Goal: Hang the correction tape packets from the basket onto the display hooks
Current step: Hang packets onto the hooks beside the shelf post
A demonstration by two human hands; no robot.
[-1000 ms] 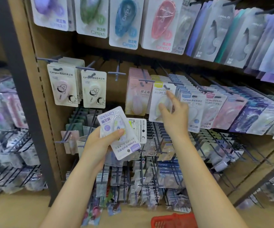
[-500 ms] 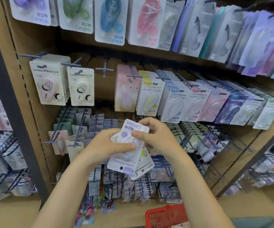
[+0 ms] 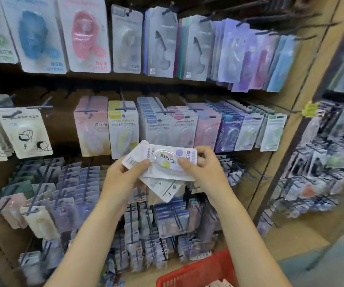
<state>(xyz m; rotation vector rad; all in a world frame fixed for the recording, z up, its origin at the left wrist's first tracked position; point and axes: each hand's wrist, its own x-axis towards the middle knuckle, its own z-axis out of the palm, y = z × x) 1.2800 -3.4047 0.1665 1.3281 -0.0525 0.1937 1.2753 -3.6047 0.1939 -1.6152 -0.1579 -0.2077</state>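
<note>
The right hand (image 3: pixel 203 170) is now pinching the top packet (image 3: pixel 163 160) alongside the left hand (image 3: pixel 123 179), both grips clamped. Hanging is pending; hooks (image 3: pixel 123 108) are waiting above, basket (image 3: pixel 196 272) below.

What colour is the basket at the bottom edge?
Red, a plastic mesh basket, seen in the head view, the only one.

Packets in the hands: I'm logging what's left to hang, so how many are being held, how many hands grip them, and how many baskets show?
Packets held: at least 2, the top packet and a lower packet; more may be hidden.
Hands gripping: 2, left hand and right hand.
Red basket: 1.
Total: 5.
</note>
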